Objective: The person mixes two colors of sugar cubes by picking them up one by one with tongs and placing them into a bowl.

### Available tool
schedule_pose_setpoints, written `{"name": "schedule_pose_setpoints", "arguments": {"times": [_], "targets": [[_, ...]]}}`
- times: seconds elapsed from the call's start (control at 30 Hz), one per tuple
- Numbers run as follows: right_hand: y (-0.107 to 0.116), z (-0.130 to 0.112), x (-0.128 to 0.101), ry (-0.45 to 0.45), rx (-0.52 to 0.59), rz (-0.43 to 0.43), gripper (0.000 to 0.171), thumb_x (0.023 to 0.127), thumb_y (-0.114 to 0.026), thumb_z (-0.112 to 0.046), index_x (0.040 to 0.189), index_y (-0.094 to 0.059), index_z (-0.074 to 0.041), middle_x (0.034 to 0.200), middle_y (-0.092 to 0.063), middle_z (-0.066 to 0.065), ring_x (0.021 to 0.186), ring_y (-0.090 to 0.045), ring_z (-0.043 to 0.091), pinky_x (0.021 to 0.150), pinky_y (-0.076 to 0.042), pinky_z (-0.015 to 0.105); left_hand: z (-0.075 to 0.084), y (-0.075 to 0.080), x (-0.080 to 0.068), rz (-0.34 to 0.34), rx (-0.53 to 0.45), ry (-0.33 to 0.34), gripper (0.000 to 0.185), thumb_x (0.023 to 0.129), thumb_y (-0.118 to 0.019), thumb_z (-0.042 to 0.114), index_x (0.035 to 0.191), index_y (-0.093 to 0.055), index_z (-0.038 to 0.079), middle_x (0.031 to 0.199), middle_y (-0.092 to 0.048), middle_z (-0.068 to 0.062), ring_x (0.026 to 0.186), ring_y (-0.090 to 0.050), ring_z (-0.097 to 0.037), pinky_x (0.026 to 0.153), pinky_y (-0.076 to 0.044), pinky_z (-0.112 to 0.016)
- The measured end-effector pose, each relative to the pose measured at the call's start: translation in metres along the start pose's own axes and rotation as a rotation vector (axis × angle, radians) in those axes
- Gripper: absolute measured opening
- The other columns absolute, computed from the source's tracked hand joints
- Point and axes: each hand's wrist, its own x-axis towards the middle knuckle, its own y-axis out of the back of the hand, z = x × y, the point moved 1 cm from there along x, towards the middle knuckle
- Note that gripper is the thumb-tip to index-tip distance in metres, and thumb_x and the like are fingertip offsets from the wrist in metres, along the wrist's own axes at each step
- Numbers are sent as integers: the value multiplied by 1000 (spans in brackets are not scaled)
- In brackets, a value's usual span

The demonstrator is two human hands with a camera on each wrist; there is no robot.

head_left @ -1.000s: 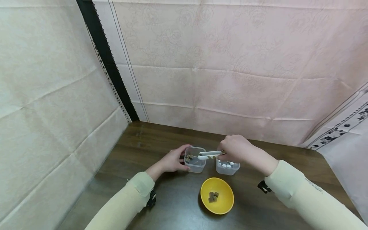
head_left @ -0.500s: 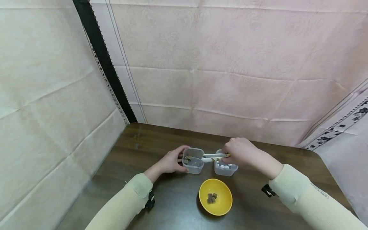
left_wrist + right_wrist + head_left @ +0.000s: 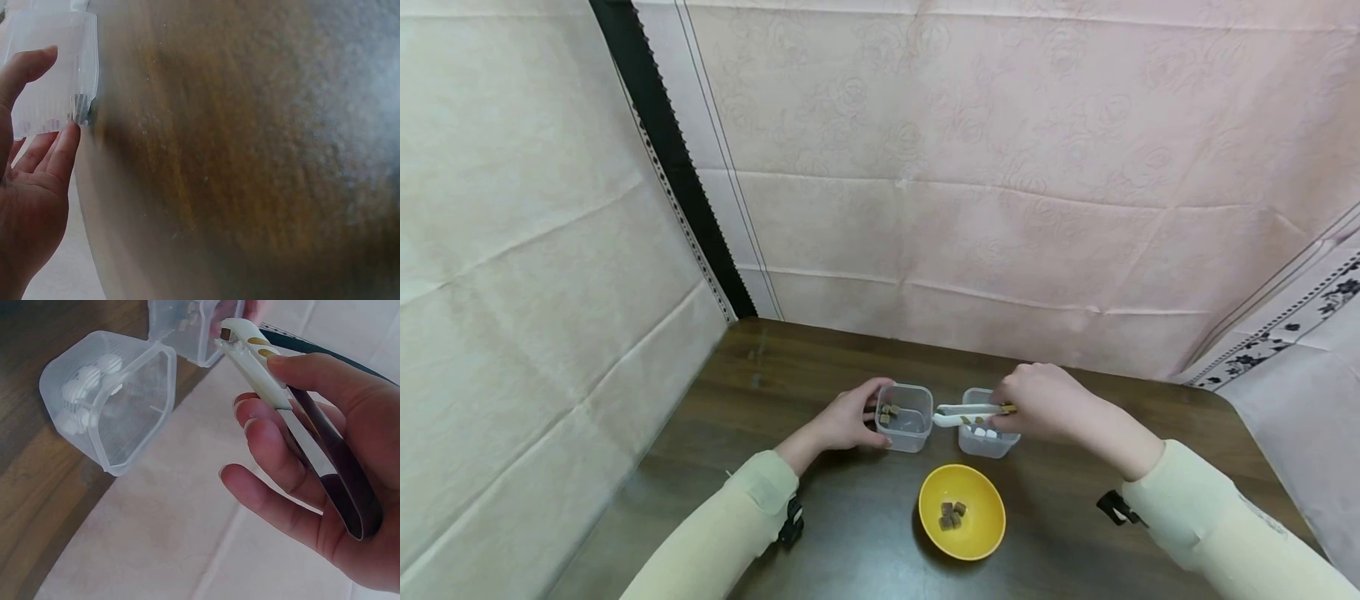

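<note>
My left hand point(image 3: 848, 419) grips a clear plastic container point(image 3: 912, 443) by its left side, thumb at the near side and fingers round the far side. A few brown cubes point(image 3: 889, 412) lie in that container. With thumb and fingers, my right hand point(image 3: 1043, 402) holds small tongs point(image 3: 259, 378) with pale tips and dark handles. A brown cube point(image 3: 225, 332) sits between the tong tips. The tongs point left, over a second clear container point(image 3: 988, 448) with several white pieces point(image 3: 81, 384), their tips near the first container's right rim.
A yellow bowl point(image 3: 985, 527) with several brown cubes point(image 3: 951, 517) stands on the dark wooden table point(image 3: 850, 533), nearer than both containers. Pale patterned cloth point(image 3: 970, 208) hangs behind the table and along its left side.
My right hand has drawn the tongs to the right, from over the left container to the gap beside it and over the right container. My left hand keeps its hold.
</note>
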Motion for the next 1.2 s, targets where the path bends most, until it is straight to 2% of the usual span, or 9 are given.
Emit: {"name": "schedule_pose_setpoints", "arguments": {"times": [0.3, 0.53, 0.83, 1.03, 1.2], "targets": [[11, -6, -25, 77, 5, 70, 28, 88, -82, -22, 69, -63, -29, 59, -37, -20, 55, -31, -2, 48, -25, 21, 0, 2, 0, -13, -6, 1, 89, 85, -90, 4, 159, -42, 17, 161, -49, -16, 146, -50, -36, 114, -51, -48], [11, -14, -42, 111, 24, 34, 34, 88, -85, -23, 67, -59, -30, 60, -32, -21, 56, -29, -4, 50, -22, 20, 0, 2, -1, -9, -13, 9, 89, 85, -89, 3, 159, -41, 17, 161, -49, -15, 146, -50, -36, 114, -50, -49], [-2, -24, -52, 115, 29, -8, 39, 86, -85, -23, 63, -54, -30, 59, -28, -22, 56, -26, -4, 49, -22, 20, 1, 1, -1, -13, -16, 10, 90, 86, -89, 2, 160, -40, 17, 161, -48, -15, 147, -49, -36, 114, -51, -48], [-12, -32, -56, 106, -62, 21, 43, 79, -86, -24, 59, -48, -30, 57, -26, -21, 56, -25, 0, 49, -24, 22, 1, 2, -1, -16, -17, 7, 90, 86, -88, 1, 160, -40, 16, 160, -49, -15, 146, -50, -36, 114, -51, -47], [-20, -38, -57, 89, -168, -17, 39, 78, -90, -30, 59, -56, -27, 54, -37, -17, 53, -32, 4, 47, -32, 26, 0, 1, 0, -16, -12, -2, 90, 86, -88, 1, 160, -40, 16, 160, -49, -15, 146, -50, -36, 113, -51, -47]]}}
